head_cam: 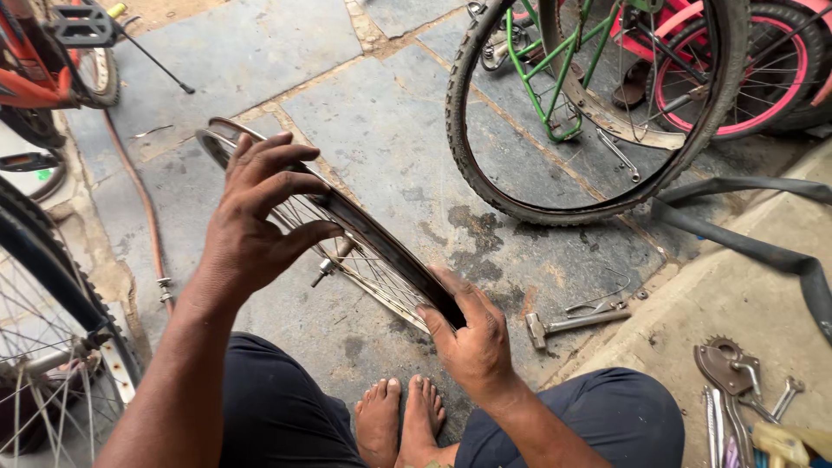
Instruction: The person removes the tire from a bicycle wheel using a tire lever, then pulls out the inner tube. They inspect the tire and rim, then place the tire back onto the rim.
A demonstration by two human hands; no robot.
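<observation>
a loose knobby tyre [485,186] stood upright on the stone floor [381,113], with a green bicycle frame [563,78] behind it and a pink-rimmed wheel [771,78] further right. a black inner tube [754,247] trailed over the raised ledge. a small hammer [572,322] lay near the ledge; what looked like a sprocket tool and spanners [737,381] lay on it. a spoked wheel [52,364] stood at the left.

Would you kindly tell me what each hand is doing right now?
Left hand: open, fingers spread, resting against the wheel rim.
Right hand: closed on the rim's near edge, gripping it.
</observation>
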